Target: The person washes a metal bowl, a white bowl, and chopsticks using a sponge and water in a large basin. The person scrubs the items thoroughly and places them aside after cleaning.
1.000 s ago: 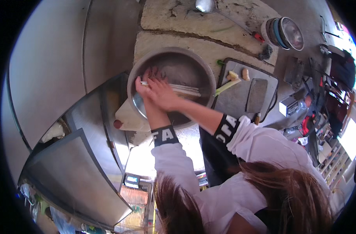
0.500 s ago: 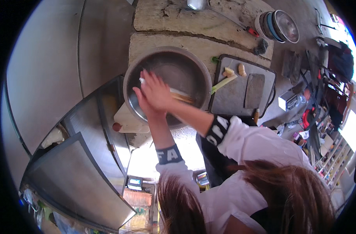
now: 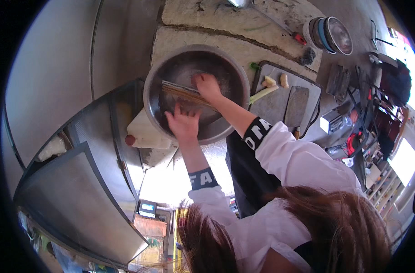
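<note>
A wide metal basin [image 3: 242, 77] stands on the worn table. A bundle of long, thin sticks that look like chopsticks [image 3: 182, 91] lies slantwise across the inside of it. My left hand [image 3: 185, 125] is over the near side of the basin, just below the sticks, its fingers spread and nothing in them. Beyond the sticks, my right hand [image 3: 207, 87] reaches down inside the basin with its fingers curled. Whatever is in those fingers, if anything, is hidden, and the right wrist passes above the sticks.
Right of the basin, a grey board [image 3: 266, 107] bears ginger pieces [image 3: 269, 82], a green onion stalk [image 3: 263, 93] and a cleaver [image 3: 296, 105]. A ladle [image 3: 273, 21] and stacked bowls [image 3: 337, 36] are farther back. A white jug [image 3: 148, 132] stands at the basin's near left.
My hands, pressed together over the basin before, have come apart. The right moved right and far, the left nearer. The sticks show more fully now. The view has shifted slightly.
</note>
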Demonstrator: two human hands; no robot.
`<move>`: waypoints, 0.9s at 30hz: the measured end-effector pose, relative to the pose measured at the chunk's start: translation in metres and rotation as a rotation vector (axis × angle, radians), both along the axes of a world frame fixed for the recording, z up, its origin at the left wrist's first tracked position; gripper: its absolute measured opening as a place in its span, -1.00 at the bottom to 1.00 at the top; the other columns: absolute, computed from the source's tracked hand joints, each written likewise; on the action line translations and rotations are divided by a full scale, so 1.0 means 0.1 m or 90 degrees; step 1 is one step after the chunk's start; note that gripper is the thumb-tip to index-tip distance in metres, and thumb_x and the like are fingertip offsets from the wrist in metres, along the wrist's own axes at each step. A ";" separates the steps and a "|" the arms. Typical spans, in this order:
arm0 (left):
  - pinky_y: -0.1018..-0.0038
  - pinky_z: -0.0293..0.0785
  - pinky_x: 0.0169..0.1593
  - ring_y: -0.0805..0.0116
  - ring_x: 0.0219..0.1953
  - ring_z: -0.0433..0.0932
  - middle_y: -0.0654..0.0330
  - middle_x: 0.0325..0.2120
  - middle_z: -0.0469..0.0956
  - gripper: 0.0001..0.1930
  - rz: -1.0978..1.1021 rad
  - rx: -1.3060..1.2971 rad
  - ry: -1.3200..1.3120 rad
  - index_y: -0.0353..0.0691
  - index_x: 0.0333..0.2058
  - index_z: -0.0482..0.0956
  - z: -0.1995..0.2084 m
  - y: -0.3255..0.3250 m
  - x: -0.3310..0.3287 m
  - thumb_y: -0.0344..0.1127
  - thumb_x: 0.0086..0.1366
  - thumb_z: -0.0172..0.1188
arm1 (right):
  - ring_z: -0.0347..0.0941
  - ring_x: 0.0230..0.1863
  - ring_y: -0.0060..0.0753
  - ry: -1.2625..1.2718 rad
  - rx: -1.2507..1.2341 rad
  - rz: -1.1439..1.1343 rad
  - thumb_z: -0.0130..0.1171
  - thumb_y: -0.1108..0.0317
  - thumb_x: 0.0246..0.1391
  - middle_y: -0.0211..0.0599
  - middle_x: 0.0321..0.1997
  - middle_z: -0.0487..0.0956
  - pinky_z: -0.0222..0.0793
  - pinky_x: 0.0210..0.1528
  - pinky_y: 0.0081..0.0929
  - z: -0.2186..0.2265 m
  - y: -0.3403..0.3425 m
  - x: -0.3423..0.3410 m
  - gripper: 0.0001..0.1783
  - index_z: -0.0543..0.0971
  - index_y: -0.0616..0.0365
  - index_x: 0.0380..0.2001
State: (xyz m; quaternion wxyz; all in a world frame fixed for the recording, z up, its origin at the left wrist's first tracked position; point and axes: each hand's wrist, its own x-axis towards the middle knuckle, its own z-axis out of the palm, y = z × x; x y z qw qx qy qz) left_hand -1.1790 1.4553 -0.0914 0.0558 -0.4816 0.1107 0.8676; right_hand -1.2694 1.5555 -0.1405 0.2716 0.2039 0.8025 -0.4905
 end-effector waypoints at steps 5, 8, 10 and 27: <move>0.08 -0.19 0.28 0.13 0.25 0.04 0.11 0.20 0.14 -0.38 0.027 -0.030 -0.014 -0.11 0.20 0.13 -0.55 0.07 -0.10 0.13 0.29 -0.38 | 0.33 0.04 0.09 -0.016 -0.037 0.212 -0.09 0.05 0.06 0.09 -0.07 0.45 0.21 0.07 -0.09 0.11 -0.24 0.33 -0.52 0.48 0.26 -0.18; 0.14 -0.17 0.30 0.16 0.26 0.05 0.15 0.20 0.15 -0.40 -0.097 0.100 0.498 -0.08 0.21 0.14 -0.57 -0.02 0.04 0.10 0.29 -0.36 | 0.15 0.20 0.03 0.261 0.129 0.352 -0.11 0.06 0.09 -0.02 0.15 0.29 0.09 0.12 0.01 0.23 -0.29 0.78 -0.46 0.32 0.16 0.06; 0.23 -0.16 0.30 0.20 0.28 0.03 0.18 0.24 0.10 -0.37 -0.009 0.139 0.322 -0.07 0.22 0.11 -0.15 0.26 -0.04 0.17 0.30 -0.36 | 0.02 0.28 0.05 0.299 0.185 0.258 -0.12 0.04 0.09 -0.07 0.25 0.17 -0.01 0.17 0.13 0.22 -0.25 0.74 -0.41 0.22 0.12 0.13; 0.21 -0.08 0.26 0.25 0.23 0.10 0.20 0.22 0.12 -0.27 -0.014 0.168 0.250 -0.03 0.26 0.04 0.31 0.28 -0.03 0.31 0.25 -0.31 | 0.28 0.12 0.09 0.180 0.078 0.150 -0.21 0.01 0.17 0.11 0.13 0.31 0.23 0.07 -0.03 0.15 -0.15 0.44 -0.44 0.26 0.13 0.13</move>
